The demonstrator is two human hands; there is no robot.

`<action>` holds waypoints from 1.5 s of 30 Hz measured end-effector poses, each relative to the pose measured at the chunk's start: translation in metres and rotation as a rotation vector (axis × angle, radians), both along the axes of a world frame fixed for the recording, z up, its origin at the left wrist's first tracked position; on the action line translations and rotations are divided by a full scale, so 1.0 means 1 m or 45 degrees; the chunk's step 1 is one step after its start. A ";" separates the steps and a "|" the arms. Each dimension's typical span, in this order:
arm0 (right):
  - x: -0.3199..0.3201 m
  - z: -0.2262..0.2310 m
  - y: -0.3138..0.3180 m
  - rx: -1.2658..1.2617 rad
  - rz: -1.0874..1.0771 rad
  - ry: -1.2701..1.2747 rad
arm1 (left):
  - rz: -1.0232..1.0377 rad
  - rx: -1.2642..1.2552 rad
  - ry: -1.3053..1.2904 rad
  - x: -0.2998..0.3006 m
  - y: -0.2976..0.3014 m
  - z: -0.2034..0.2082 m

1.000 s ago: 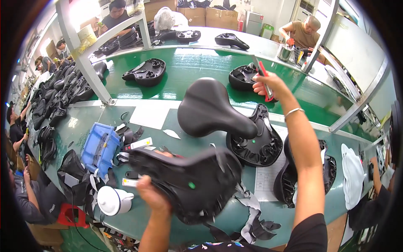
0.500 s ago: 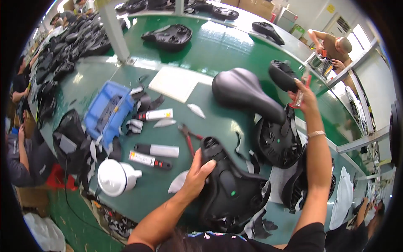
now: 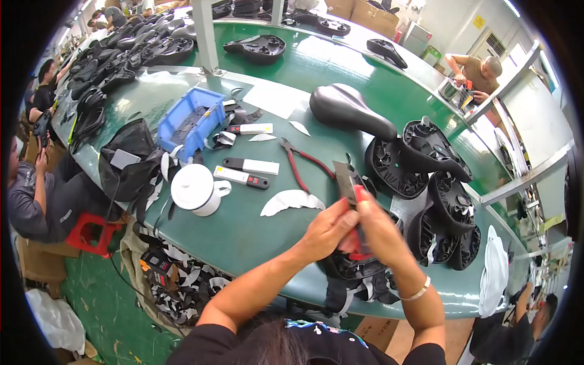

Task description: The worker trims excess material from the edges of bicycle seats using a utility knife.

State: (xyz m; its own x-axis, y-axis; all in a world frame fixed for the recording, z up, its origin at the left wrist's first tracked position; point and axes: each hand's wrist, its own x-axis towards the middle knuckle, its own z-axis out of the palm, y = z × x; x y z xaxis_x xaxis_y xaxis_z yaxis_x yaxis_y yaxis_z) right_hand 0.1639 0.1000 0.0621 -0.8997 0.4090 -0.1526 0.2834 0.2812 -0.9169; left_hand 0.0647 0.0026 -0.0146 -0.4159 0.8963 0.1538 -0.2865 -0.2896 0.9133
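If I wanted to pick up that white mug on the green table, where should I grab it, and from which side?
Take the white mug by its handle, which sticks out on the side facing the two box cutters. Probably come from that side or from above: the black bag crowds its other side. A lid covers the top, so the rim offers no grip.

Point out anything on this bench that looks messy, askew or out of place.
Pale trimmed offcuts lie loose on the green table, and more scraps have spilled over its near edge. Red-handled pliers lie askew among the knives. Both hands grip a red-handled blade tool.
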 end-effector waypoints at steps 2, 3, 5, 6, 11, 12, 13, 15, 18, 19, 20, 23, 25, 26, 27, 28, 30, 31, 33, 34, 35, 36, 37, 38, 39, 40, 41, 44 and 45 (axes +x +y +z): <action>-0.032 -0.016 -0.009 0.384 0.223 0.160 | 0.345 0.145 -0.260 0.000 -0.018 -0.008; -0.048 0.003 -0.015 0.291 0.313 -0.073 | 0.420 0.141 -0.385 -0.007 -0.034 -0.009; -0.083 -0.022 0.004 0.521 0.187 0.027 | 0.461 0.154 -0.511 -0.020 -0.063 -0.004; -0.103 -0.049 0.027 0.823 0.116 0.193 | 0.450 0.118 -0.535 -0.024 -0.080 -0.003; -0.154 -0.093 0.047 1.372 0.272 -0.350 | 0.343 -0.129 -0.485 -0.026 -0.135 -0.007; -0.161 -0.090 0.056 1.170 0.381 -0.467 | 0.345 -0.128 -0.487 -0.026 -0.137 -0.007; -0.169 -0.069 0.035 0.883 0.368 -0.630 | 0.360 -0.149 -0.489 -0.026 -0.146 -0.010; -0.154 -0.075 0.039 0.271 0.048 -0.420 | 0.333 -0.178 -0.462 -0.023 -0.148 -0.006; -0.115 -0.050 -0.005 -0.623 0.003 0.010 | 0.284 -0.243 -0.396 -0.029 -0.162 -0.005; -0.101 -0.046 -0.018 -0.520 0.035 0.067 | 0.282 -0.248 -0.404 -0.030 -0.163 -0.006; -0.088 -0.043 -0.032 -0.424 0.069 0.123 | 0.264 -0.271 -0.353 -0.032 -0.167 -0.006; -0.046 -0.024 -0.071 0.639 0.234 0.104 | 0.227 -0.311 -0.253 -0.035 -0.173 -0.007; -0.034 -0.023 -0.085 0.763 0.255 0.174 | 0.218 -0.324 -0.201 -0.035 -0.174 -0.007; -0.030 -0.023 -0.089 0.765 0.245 0.166 | 0.222 -0.349 -0.192 -0.035 -0.174 -0.005; -0.027 -0.028 -0.090 0.761 0.244 0.163 | 0.229 -0.373 -0.183 -0.035 -0.175 -0.005; -0.025 -0.034 -0.091 0.850 0.255 0.252 | 0.230 -0.375 -0.185 -0.035 -0.176 -0.006; -0.023 -0.037 -0.094 0.936 0.273 0.343 | 0.217 -0.379 -0.180 -0.035 -0.179 -0.007; -0.023 -0.036 -0.096 0.977 0.296 0.311 | 0.221 -0.377 -0.182 -0.036 -0.181 -0.008; -0.022 -0.036 -0.099 1.018 0.329 0.280 | 0.225 -0.367 -0.163 -0.036 -0.184 -0.009; -0.022 -0.036 -0.100 1.029 0.337 0.266 | 0.232 -0.366 -0.166 -0.035 -0.185 -0.009; -0.021 -0.036 -0.101 1.040 0.345 0.252 | 0.230 -0.374 -0.154 -0.035 -0.187 -0.008; -0.021 -0.036 -0.103 1.039 0.353 0.252 | 0.228 -0.382 -0.141 -0.035 -0.188 -0.008; -0.022 -0.035 -0.104 1.036 0.374 0.246 | 0.233 -0.382 -0.143 -0.035 -0.189 -0.009; -0.022 -0.035 -0.105 1.032 0.394 0.240 | 0.225 -0.384 -0.136 -0.035 -0.191 -0.010; -0.022 -0.035 -0.107 1.030 0.397 0.239 | 0.217 -0.387 -0.130 -0.035 -0.192 -0.010; -0.022 -0.034 -0.108 1.010 0.395 0.214 | 0.218 -0.387 -0.132 -0.036 -0.192 -0.010; -0.023 -0.034 -0.109 0.990 0.393 0.188 | 0.211 -0.407 -0.124 -0.036 -0.193 -0.009; -0.024 -0.033 -0.110 0.894 0.411 0.054 | 0.190 -0.406 -0.130 -0.040 -0.194 -0.012; -0.024 -0.034 -0.108 0.892 0.412 0.051 | 0.177 -0.384 -0.141 -0.042 -0.195 -0.013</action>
